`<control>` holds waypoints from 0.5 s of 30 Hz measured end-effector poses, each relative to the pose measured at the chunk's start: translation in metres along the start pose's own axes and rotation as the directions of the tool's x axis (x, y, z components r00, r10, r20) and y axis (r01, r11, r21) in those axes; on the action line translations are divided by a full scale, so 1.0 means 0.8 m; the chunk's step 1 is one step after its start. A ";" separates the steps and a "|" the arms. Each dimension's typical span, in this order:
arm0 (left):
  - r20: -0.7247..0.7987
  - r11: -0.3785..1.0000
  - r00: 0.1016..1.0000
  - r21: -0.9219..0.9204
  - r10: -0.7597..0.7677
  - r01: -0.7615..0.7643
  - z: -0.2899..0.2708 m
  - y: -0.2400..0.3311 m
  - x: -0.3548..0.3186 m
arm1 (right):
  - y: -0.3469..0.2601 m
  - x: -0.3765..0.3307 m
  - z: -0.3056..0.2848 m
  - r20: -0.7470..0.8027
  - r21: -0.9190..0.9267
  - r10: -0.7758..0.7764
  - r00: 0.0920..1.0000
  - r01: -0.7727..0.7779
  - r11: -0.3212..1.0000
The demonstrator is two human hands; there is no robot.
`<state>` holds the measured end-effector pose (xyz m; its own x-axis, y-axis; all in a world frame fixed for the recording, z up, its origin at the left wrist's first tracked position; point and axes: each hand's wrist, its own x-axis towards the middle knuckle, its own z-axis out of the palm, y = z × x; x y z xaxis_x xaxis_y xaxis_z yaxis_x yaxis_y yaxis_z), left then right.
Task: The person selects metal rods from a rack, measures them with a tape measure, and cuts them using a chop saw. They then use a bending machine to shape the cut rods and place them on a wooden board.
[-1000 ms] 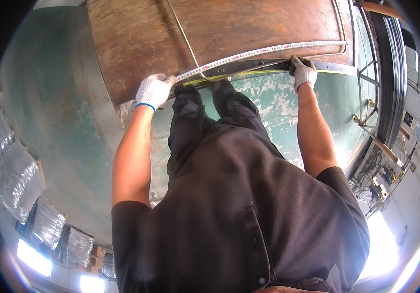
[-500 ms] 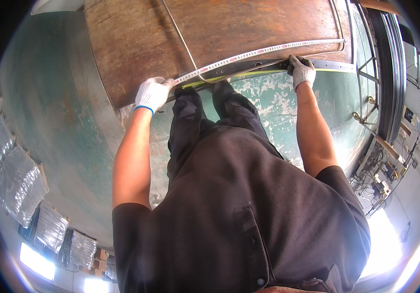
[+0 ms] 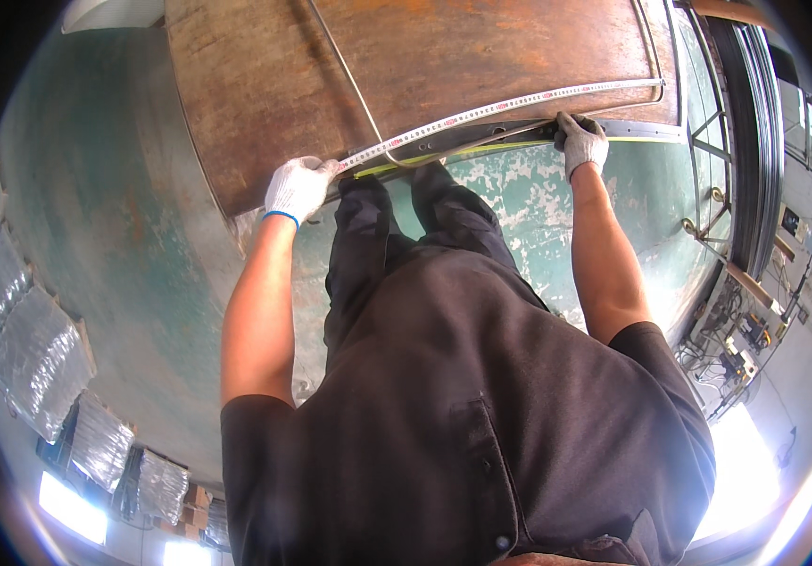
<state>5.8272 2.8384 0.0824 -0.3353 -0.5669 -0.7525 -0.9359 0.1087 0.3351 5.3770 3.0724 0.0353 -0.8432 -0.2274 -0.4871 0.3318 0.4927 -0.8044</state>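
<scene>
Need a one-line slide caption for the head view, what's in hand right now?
Gloved left hand and right hand stretch a measuring tape along a rusty steel plate's near edge.

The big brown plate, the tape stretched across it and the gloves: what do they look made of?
The plate looks like steel sheet, bare and rusted: mottled orange-brown, matte. The tape seems thin flexible metal or coated fabric, pale with fine marks. The glove on the left hand and on the right hand look knitted white fabric; the left cuff is blue-edged.

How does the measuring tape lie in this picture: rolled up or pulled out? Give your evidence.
Pulled out. The measuring tape runs in a long line across the rusty metal sheet, from beside the left hand toward the sheet's far edge, above the right hand.
</scene>
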 end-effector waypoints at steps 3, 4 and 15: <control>-0.006 1.000 1.000 -0.011 0.010 -0.010 0.000 -0.001 0.000 | -0.002 0.000 0.001 0.002 -0.006 -0.002 1.000 0.002 1.000; -0.011 1.000 1.000 -0.020 0.018 -0.019 0.000 -0.002 0.000 | -0.001 0.000 0.001 0.007 -0.003 -0.007 1.000 0.007 1.000; 0.011 0.944 0.984 -0.283 0.180 -0.169 0.007 -0.021 -0.002 | 0.015 0.007 -0.005 0.030 -0.032 -0.043 0.999 0.044 0.999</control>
<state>5.8428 2.8420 0.0752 -0.4995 -0.5287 -0.6863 -0.7962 -0.0321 0.6042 5.3743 3.0805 0.0243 -0.8437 -0.2731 -0.4622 0.2811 0.5087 -0.8138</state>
